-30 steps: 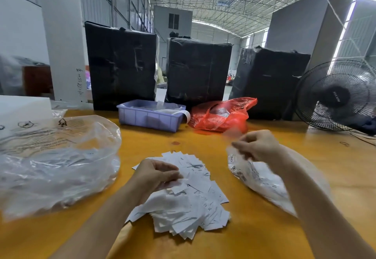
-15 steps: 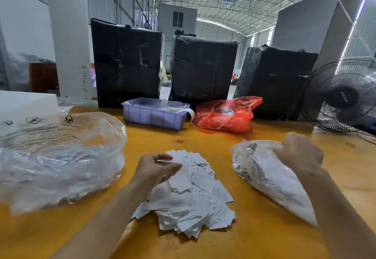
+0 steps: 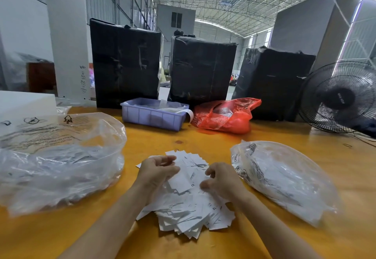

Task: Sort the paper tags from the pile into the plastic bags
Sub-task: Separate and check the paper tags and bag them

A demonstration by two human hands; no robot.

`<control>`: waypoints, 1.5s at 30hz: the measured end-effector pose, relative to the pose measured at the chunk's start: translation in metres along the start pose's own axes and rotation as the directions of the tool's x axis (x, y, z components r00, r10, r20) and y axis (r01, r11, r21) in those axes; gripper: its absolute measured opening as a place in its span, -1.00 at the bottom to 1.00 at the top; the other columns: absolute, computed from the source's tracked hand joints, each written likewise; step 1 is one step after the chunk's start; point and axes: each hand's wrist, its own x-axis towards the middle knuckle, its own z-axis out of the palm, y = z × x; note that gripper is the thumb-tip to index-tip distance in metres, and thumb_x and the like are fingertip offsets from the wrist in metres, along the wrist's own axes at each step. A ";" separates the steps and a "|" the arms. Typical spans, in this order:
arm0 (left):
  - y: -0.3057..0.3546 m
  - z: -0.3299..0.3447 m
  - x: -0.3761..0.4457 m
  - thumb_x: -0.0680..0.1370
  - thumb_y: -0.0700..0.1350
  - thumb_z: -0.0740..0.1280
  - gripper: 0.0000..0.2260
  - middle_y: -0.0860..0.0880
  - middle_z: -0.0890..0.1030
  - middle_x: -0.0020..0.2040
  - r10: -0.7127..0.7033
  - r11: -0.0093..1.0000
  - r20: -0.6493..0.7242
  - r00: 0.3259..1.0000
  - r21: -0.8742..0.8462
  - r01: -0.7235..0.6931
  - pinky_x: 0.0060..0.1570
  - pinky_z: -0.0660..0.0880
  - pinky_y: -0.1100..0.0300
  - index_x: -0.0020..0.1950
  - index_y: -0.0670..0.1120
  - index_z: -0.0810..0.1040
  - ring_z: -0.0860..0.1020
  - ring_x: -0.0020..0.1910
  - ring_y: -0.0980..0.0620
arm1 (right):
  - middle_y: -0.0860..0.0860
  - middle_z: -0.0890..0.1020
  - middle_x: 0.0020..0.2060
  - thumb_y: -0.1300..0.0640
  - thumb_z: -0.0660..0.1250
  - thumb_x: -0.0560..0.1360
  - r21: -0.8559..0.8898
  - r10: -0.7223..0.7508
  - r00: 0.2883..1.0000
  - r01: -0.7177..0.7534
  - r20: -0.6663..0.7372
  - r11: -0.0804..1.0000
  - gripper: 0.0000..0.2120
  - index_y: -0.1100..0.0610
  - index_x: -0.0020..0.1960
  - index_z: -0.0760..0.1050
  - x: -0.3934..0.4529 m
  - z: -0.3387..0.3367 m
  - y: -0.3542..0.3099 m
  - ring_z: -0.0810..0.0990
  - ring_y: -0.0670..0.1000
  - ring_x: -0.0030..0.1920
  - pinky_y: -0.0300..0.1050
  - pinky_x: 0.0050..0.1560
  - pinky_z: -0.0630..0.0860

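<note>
Two hands over pile of paper tags [image 3: 189,212] at middle of yellow table [image 3: 203,140]: left hand [image 3: 155,174] curled round a few white tags, right hand [image 3: 220,179] bent above heap, grip impossible to tell. Clear bags flanking, left bag [image 3: 59,157] bulging, right bag [image 3: 284,179] just beside heap. Risks judged: thin tags clinging together and landing in wrong bag; fan [image 3: 339,98] nearby, if running, scattering loose tags; slack bag mouth folding shut.
</note>
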 end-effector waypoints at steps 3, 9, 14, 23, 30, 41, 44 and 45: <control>0.001 0.002 -0.003 0.44 -0.44 0.36 -0.87 -0.04 0.59 -0.41 -0.004 1.000 0.009 1.000 0.011 0.004 -0.46 0.43 0.42 -0.06 -0.30 0.62 0.52 -0.44 0.14 | -0.11 0.47 -0.39 0.13 0.52 0.35 0.123 -0.013 0.999 0.018 -0.040 0.992 -0.82 0.15 -0.09 0.62 -0.001 0.000 0.003 0.40 -0.16 -0.38 -0.29 -0.35 0.33; -0.001 0.005 -0.006 0.52 -0.26 0.35 -0.92 -0.16 0.69 -0.22 -0.077 0.992 -0.028 0.997 -0.107 0.074 -0.40 0.56 0.30 -0.11 -0.26 0.62 0.64 -0.32 -0.01 | -0.03 0.68 -0.29 0.46 0.45 0.32 0.701 -0.034 0.997 0.068 -0.062 0.710 -0.74 0.11 -0.35 0.63 -0.011 -0.008 0.006 0.63 -0.12 -0.09 -0.18 0.00 0.54; -0.001 0.005 -0.009 0.46 -0.37 0.36 -0.89 -0.22 0.67 -0.27 -0.057 0.980 -0.001 0.998 -0.190 0.056 -0.42 0.56 0.29 -0.03 -0.31 0.54 0.64 -0.40 0.01 | 0.02 0.68 -0.30 0.59 0.33 0.31 0.836 -0.073 0.992 0.126 -0.103 0.534 -0.64 0.16 -0.41 0.63 -0.013 -0.006 0.004 0.65 -0.08 -0.15 -0.16 -0.05 0.61; -0.002 0.007 -0.010 0.35 -0.44 0.42 -0.72 -0.20 0.69 -0.22 -0.049 0.972 -0.017 0.999 -0.232 0.044 -0.37 0.57 0.28 0.01 -0.26 0.51 0.67 -0.33 -0.01 | 0.04 0.72 -0.19 0.48 0.24 0.40 0.748 -0.003 0.994 0.083 -0.108 0.658 -0.62 0.06 -0.23 0.68 -0.016 -0.002 0.000 0.64 0.11 -0.12 -0.02 -0.01 0.58; -0.003 0.014 -0.011 0.33 -0.44 0.44 -0.71 -0.10 0.69 -0.32 -0.044 0.973 -0.022 0.999 -0.227 0.038 -0.35 0.56 0.29 -0.05 -0.20 0.50 0.64 -0.30 0.03 | 0.19 0.63 -0.17 0.42 0.42 0.38 0.903 0.062 0.992 0.076 -0.113 0.423 -0.53 0.07 0.18 0.42 -0.014 -0.005 -0.008 0.66 0.07 -0.15 -0.20 -0.21 0.57; -0.004 0.019 -0.014 0.36 -0.48 0.39 -0.73 -0.14 0.68 -0.32 -0.064 0.952 0.021 0.998 -0.298 0.067 -0.41 0.55 0.30 -0.04 -0.23 0.48 0.66 -0.35 0.01 | 0.09 0.68 -0.31 0.30 0.42 0.42 0.901 0.059 0.989 0.095 -0.133 0.424 -0.94 0.18 -0.14 0.61 -0.019 -0.011 -0.020 0.66 0.02 -0.27 -0.11 -0.14 0.60; -0.004 0.019 -0.013 0.35 -0.48 0.39 -0.72 -0.14 0.68 -0.32 -0.060 0.954 0.030 0.998 -0.293 0.066 -0.39 0.56 0.29 -0.04 -0.23 0.48 0.66 -0.34 0.00 | 0.13 0.70 -0.26 0.29 0.44 0.42 0.883 0.079 0.987 0.089 -0.140 0.460 -0.94 0.18 -0.13 0.61 -0.019 -0.009 -0.020 0.66 0.05 -0.25 -0.04 -0.09 0.59; -0.004 0.019 -0.013 0.35 -0.48 0.39 -0.72 -0.14 0.68 -0.31 -0.056 0.956 0.032 0.998 -0.287 0.063 -0.39 0.56 0.29 -0.04 -0.23 0.48 0.66 -0.34 0.00 | 0.15 0.70 -0.25 0.29 0.44 0.42 0.877 0.079 0.988 0.083 -0.136 0.473 -0.94 0.18 -0.13 0.61 -0.020 -0.009 -0.021 0.67 0.06 -0.24 -0.03 -0.08 0.59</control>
